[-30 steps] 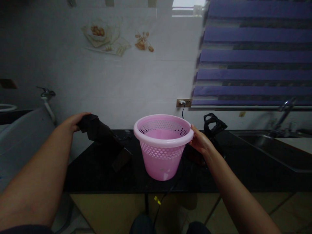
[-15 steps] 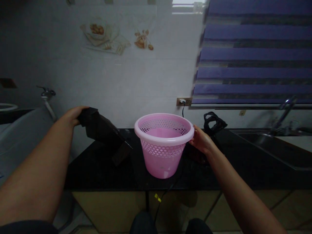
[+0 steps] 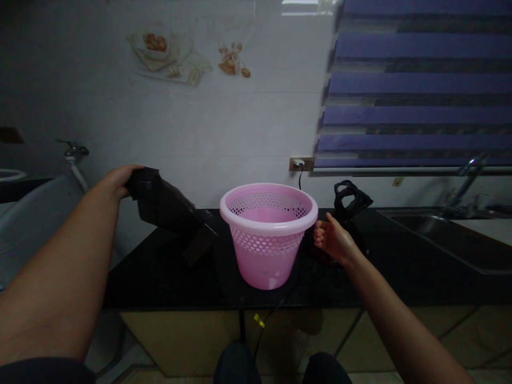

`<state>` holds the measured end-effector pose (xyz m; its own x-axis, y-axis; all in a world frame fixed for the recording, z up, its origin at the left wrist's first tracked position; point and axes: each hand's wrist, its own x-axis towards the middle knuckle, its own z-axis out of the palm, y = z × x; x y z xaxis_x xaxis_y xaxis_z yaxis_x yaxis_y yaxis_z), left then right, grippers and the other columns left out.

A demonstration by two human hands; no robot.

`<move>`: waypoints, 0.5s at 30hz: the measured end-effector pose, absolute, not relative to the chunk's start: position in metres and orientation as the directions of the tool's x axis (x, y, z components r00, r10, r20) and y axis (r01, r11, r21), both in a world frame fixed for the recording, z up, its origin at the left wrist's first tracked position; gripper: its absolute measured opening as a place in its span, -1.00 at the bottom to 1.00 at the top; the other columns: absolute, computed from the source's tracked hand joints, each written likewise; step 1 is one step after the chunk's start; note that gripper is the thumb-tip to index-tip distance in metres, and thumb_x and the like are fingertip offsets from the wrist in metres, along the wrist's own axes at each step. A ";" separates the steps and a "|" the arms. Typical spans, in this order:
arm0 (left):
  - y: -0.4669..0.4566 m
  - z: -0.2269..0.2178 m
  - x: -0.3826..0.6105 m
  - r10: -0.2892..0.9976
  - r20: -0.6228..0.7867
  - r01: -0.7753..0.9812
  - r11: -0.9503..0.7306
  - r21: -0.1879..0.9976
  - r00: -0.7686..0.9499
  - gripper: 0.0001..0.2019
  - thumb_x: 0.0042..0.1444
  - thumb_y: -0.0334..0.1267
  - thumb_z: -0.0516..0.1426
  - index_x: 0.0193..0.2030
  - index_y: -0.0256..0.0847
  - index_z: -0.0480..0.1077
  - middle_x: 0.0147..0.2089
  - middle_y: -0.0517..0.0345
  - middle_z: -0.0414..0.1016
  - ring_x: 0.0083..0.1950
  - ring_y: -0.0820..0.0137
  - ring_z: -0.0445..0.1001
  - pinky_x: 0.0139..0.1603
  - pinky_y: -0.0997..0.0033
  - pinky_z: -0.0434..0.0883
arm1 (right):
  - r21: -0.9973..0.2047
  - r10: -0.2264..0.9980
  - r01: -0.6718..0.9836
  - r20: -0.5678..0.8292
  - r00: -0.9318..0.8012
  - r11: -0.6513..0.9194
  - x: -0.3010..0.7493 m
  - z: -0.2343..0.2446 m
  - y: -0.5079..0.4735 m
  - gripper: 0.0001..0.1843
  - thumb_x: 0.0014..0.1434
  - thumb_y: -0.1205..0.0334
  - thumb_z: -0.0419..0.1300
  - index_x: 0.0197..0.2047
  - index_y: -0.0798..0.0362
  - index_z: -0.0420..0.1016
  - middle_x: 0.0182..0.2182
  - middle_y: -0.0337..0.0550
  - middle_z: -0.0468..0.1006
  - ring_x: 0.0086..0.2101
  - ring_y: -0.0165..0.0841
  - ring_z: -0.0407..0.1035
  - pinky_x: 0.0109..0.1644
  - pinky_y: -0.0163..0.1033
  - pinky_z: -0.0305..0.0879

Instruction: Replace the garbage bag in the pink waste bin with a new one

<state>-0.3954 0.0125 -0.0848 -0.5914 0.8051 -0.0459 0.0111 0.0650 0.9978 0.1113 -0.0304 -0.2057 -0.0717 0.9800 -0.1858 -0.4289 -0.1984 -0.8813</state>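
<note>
My left hand (image 3: 120, 180) is closed on the upper end of a dark box-like thing (image 3: 168, 205) with a flap at its lower end. It leans down to the right, toward the black countertop (image 3: 168, 288). A pink plastic basket (image 3: 264, 261) stands upright in the middle of the counter, with a holed band under its rim; nothing shows inside. Just right of that rim is my right hand (image 3: 334, 240), holding nothing, its fingers loosely curled and the thumb apart. Behind this hand sits a black plastic bag (image 3: 352, 200) with looped handles, its lower part dark and partly hidden.
A metal sink (image 3: 432, 229) with a tap (image 3: 466, 181) lies at the right. On the wall, a plug sits in a socket (image 3: 302, 164); a cord with a yellow tag (image 3: 259, 320) hangs over the front edge. Another tap (image 3: 74, 149) is at the left.
My right hand has let go of the basket's rim and moved slightly right and down, its fingers now free. My left hand keeps its hold on the dark box-like thing.
</note>
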 end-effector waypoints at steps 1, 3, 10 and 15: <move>0.013 -0.084 -0.395 0.805 -0.042 0.013 0.061 0.998 -0.592 -0.87 0.01 -0.44 0.04 -0.52 -0.24 0.31 -0.70 0.22 0.37 -0.69 0.43 0.33 -0.64 0.45 0.35 | -0.879 0.981 -0.434 -0.182 -0.070 -0.195 0.111 -0.208 -0.032 -0.54 0.34 0.03 -0.19 -0.48 0.09 0.25 -0.72 -0.26 0.27 -0.71 -0.51 0.17 -0.59 -0.40 0.14; 0.014 -0.082 -0.393 0.806 -0.032 0.017 0.052 0.998 -0.590 -0.86 0.02 -0.44 0.04 -0.52 -0.24 0.31 -0.70 0.23 0.36 -0.68 0.42 0.33 -0.64 0.45 0.34 | -0.877 0.985 -0.448 -0.159 -0.071 -0.174 0.110 -0.213 -0.035 -0.53 0.33 0.01 -0.18 -0.49 0.08 0.25 -0.71 -0.26 0.26 -0.70 -0.51 0.17 -0.58 -0.40 0.14; 0.017 -0.067 -0.381 0.811 0.017 0.027 -0.001 1.000 -0.584 -0.83 0.05 -0.48 0.03 -0.53 -0.26 0.30 -0.69 0.24 0.36 -0.66 0.48 0.31 -0.59 0.52 0.34 | -0.913 0.985 -0.399 -0.019 -0.174 -0.088 0.099 -0.229 -0.043 -0.55 0.13 -0.14 0.11 -0.51 0.09 0.26 -0.71 -0.30 0.26 -0.69 -0.53 0.17 -0.61 -0.40 0.12; 0.021 -0.056 -0.378 0.824 0.073 0.064 -0.045 0.997 -0.562 -0.86 0.03 -0.49 0.03 -0.50 -0.27 0.30 -0.67 0.23 0.37 -0.64 0.48 0.32 -0.57 0.50 0.33 | -0.963 0.920 -0.257 0.028 -0.390 -0.080 0.083 -0.239 -0.057 -0.45 0.02 -0.29 0.14 -0.50 0.10 0.29 -0.68 -0.22 0.37 -0.68 -0.45 0.28 -0.59 -0.35 0.19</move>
